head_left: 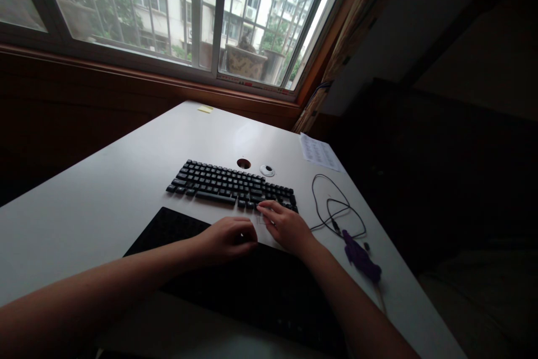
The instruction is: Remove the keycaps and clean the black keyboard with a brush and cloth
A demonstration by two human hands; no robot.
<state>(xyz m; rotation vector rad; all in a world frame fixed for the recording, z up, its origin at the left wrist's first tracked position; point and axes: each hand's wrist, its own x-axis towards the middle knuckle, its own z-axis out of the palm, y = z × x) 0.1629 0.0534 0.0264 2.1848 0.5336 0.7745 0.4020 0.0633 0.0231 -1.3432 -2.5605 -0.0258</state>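
A black keyboard (222, 180) lies at a slant on the white desk. My right hand (288, 227) reaches to its near edge, right of the space bar, with fingertips at the bottom-row keys. The thumb sits a little apart below the fingers, and nothing plainly shows between them. My left hand (233, 237) is closed, its fingers curled toward the thumb, over the upper edge of a dark flat mat-like panel (252, 286). Whatever those fingers may hold is hidden. Both forearms cross the dark panel.
On the right are a coiled black cable (336, 205) and a purple object (362, 257). A round hole (244, 163) and a white ring-shaped cover (267, 170) lie behind the keyboard. Printed paper (321, 152) and yellow notes (205, 108) rest near the far edge, below a barred window (176, 12).
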